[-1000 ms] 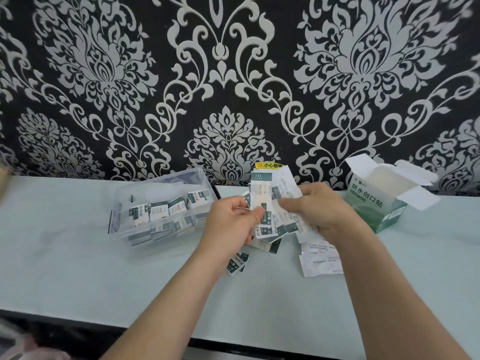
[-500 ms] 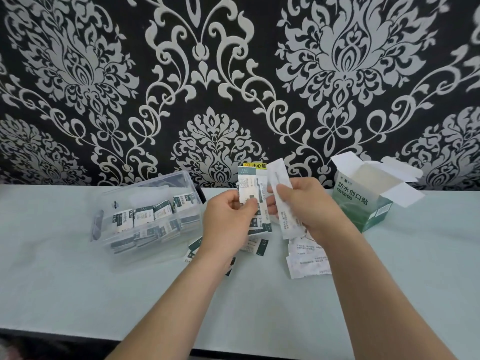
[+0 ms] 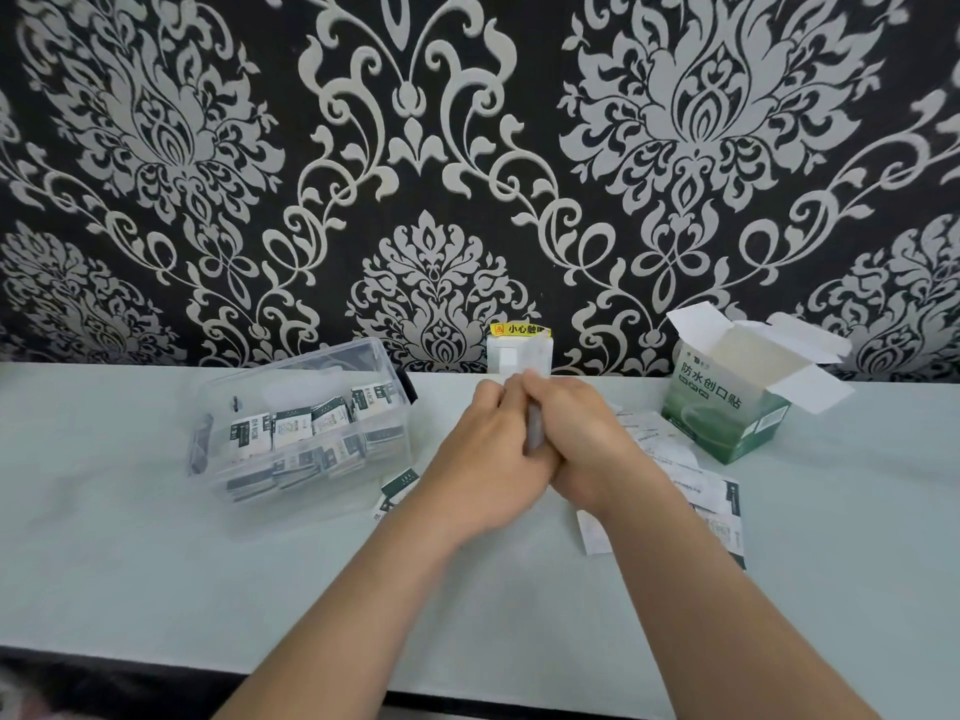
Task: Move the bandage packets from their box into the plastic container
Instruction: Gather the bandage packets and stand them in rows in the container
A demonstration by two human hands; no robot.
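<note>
Bandage packets (image 3: pixel 534 433) pinched upright between my closed left hand (image 3: pixel 485 459) and right hand (image 3: pixel 587 444); plastic container (image 3: pixel 298 433) lies left, nearer the left hand.

Clear glossy plastic container (image 3: pixel 306 376) (matt cardboard box (image 3: pixel 727 407)).

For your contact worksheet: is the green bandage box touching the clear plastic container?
Apart. The head view shows the plastic container left of both hands and the bandage box right of them, with bare table between.
</note>
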